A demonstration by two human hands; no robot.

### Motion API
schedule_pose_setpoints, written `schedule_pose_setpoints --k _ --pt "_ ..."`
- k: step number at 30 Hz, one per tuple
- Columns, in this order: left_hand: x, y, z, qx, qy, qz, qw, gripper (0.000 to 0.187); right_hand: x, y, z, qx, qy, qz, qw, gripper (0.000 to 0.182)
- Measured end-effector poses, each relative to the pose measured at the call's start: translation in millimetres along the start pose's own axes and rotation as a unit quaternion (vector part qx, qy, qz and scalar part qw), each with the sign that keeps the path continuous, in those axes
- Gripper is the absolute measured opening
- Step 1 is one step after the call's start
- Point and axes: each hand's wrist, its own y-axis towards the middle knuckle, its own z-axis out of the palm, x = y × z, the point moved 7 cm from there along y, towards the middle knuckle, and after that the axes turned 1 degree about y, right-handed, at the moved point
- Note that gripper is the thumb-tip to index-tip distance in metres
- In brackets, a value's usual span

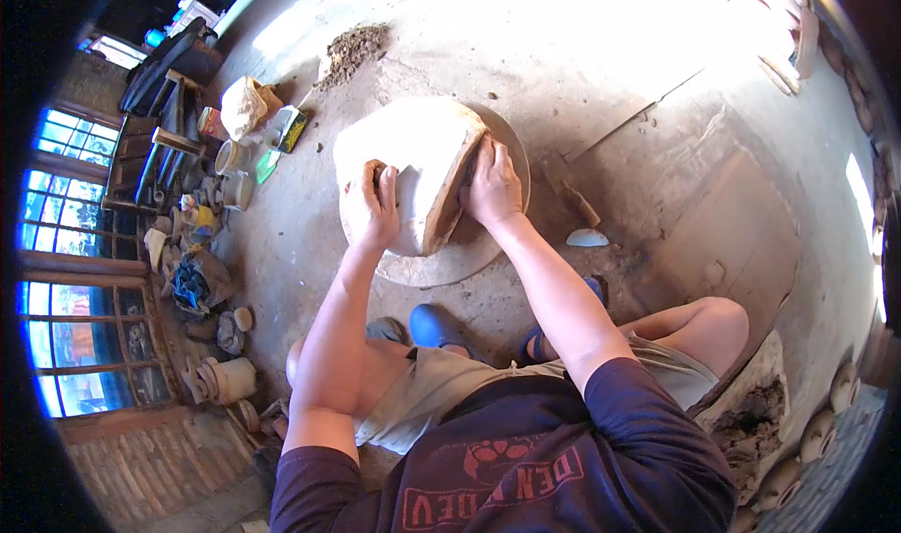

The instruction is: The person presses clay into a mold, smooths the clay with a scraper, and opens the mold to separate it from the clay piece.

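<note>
A large pale block, like a plaster mould, sits tilted on a round flat disc on the floor in front of me. Its near right side shows a brownish edge. My left hand presses on its pale face, with curled fingers at what looks like a dark hollow or shadow. On the brown edge, my right hand has its fingers wrapped over the rim and its thumb lower down. Both hands grip the block. Glare washes out its far top, so finer detail there is lost.
A long thin blade-like tool and a white shallow piece lie to the right. A board rests beyond them. Left are a pale bag, pots and clutter; a crumbled heap lies farther off. Blue clogs sit close in.
</note>
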Motion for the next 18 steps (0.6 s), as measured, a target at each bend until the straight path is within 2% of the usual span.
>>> schedule_pose_setpoints --k 2,5,8,11,14,18 --pt "0.2 0.6 0.7 0.003 -0.003 -0.003 1.0 0.022 -3.8 2.1 9.4 0.008 -0.011 0.002 1.0 0.067" --pt "-1.5 -0.5 -1.0 -0.014 0.001 0.015 1.0 0.022 -10.4 3.4 25.7 0.031 -0.013 0.037 0.999 0.088" --pt "-5.1 -0.7 -2.4 -0.028 0.011 0.026 0.999 0.022 -5.5 -2.5 13.4 -0.042 -0.006 0.005 0.999 0.086" --pt "-3.6 0.1 -2.5 -0.016 0.005 0.021 1.0 0.021 -8.8 0.7 11.5 0.013 0.023 0.03 0.999 0.086" --pt "2.9 1.9 0.4 -0.007 -0.014 0.01 1.0 0.022 -14.6 -0.3 24.0 0.007 0.01 0.022 1.0 0.086" --pt "-0.1 0.4 -2.8 -0.009 -0.002 0.005 1.0 0.023 -2.2 -4.9 -13.3 -0.005 0.068 -0.001 0.998 0.076"
